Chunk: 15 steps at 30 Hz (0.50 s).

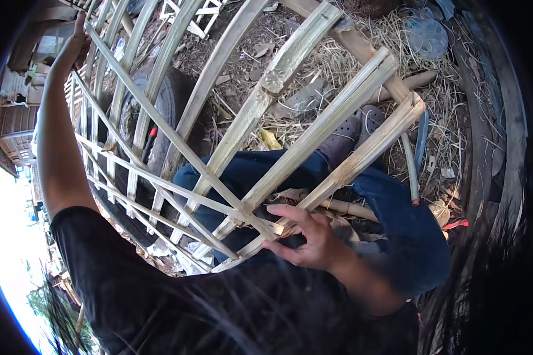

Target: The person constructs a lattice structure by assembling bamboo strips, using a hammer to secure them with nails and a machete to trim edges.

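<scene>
Sitting on the ground (260, 50) outdoors, a person in a black top (118, 266) and blue jeans (408, 225) works on a slatted frame (266, 89) that leans across the lap and spans much of the view. A thin slat (160, 124) runs diagonally over the frame, from the upper left down to its near corner. The left hand (77, 44) is raised beside the slat's far end; its grip cannot be made out. The right hand (314, 239) is at the near end, thumb and forefinger spread wide about the corner, though how firmly they press cannot be told. Dark soil, dry straw (391, 38) and litter cover the ground, with a clear plastic bag (426, 36) at the upper right and a yellow scrap (270, 139) near the person's clogs (342, 139). A tyre (160, 109) lies behind the slats on the left. Weathered timber (509, 112) borders the right side, a red scrap (456, 225) near it. At the far left, buildings (18, 136) stand against bright daylight.
</scene>
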Each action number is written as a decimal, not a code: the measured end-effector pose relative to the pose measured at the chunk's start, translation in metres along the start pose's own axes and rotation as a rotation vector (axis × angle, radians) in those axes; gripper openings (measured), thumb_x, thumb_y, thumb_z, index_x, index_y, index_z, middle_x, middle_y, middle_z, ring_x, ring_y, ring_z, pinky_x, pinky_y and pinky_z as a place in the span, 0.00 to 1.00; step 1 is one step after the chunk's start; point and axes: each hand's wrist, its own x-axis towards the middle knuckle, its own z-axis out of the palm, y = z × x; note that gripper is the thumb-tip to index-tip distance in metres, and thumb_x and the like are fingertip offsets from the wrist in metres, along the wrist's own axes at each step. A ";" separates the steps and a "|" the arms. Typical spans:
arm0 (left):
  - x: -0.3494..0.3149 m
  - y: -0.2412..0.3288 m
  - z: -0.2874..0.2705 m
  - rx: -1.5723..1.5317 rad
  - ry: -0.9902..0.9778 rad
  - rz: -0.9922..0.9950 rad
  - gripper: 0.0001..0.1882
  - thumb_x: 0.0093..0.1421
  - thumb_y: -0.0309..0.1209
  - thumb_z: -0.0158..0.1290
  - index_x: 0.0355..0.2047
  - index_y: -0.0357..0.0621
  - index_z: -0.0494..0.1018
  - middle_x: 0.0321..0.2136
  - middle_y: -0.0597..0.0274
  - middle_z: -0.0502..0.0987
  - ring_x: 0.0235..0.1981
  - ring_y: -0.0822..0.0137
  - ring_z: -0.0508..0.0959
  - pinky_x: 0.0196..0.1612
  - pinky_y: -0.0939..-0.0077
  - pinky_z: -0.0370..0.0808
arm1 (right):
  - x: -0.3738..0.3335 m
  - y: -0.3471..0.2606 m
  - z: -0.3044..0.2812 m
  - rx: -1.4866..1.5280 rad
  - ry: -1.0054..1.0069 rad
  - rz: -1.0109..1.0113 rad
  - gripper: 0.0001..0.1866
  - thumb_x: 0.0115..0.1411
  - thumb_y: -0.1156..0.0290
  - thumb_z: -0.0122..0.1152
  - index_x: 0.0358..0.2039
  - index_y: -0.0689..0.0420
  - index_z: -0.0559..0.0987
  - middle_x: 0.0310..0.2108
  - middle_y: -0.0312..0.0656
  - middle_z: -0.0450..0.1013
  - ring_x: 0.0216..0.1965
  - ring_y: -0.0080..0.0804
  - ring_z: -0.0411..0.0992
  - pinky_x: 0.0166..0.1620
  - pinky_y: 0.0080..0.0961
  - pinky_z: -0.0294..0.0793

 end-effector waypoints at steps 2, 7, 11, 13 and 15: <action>-0.005 0.013 0.049 -0.074 -0.094 0.030 0.39 0.55 0.76 0.29 0.11 0.55 0.53 0.09 0.74 0.55 0.08 0.76 0.55 0.13 0.81 0.51 | -0.018 0.006 0.001 -0.112 0.049 0.003 0.32 0.50 0.73 0.71 0.55 0.59 0.68 0.43 0.44 0.78 0.33 0.37 0.80 0.37 0.29 0.80; 0.085 -0.032 0.088 0.044 -0.202 0.172 0.43 0.60 0.72 0.22 0.37 0.42 0.67 0.22 0.63 0.67 0.23 0.69 0.68 0.31 0.72 0.67 | -0.039 0.012 0.010 -0.236 0.035 -0.042 0.29 0.50 0.72 0.71 0.52 0.64 0.71 0.45 0.48 0.76 0.35 0.37 0.80 0.39 0.28 0.81; 0.068 0.006 0.173 0.243 -0.295 0.330 0.49 0.60 0.72 0.20 0.63 0.41 0.54 0.45 0.46 0.72 0.47 0.57 0.71 0.55 0.59 0.62 | -0.059 0.023 0.011 -0.173 0.002 0.093 0.30 0.50 0.72 0.71 0.53 0.64 0.69 0.46 0.50 0.76 0.37 0.39 0.80 0.41 0.28 0.81; 0.071 0.010 0.189 0.297 -0.307 0.338 0.57 0.54 0.77 0.20 0.61 0.39 0.62 0.52 0.38 0.70 0.55 0.51 0.70 0.61 0.51 0.58 | -0.064 0.027 0.015 -0.145 0.005 0.115 0.31 0.51 0.72 0.70 0.54 0.64 0.68 0.46 0.51 0.76 0.39 0.39 0.80 0.42 0.28 0.81; 0.025 0.055 0.231 0.347 -0.489 0.243 0.57 0.53 0.78 0.19 0.65 0.42 0.57 0.58 0.36 0.66 0.62 0.48 0.64 0.65 0.48 0.53 | -0.078 0.033 0.011 -0.150 0.003 0.172 0.31 0.51 0.73 0.69 0.54 0.64 0.67 0.46 0.51 0.75 0.39 0.40 0.80 0.43 0.29 0.81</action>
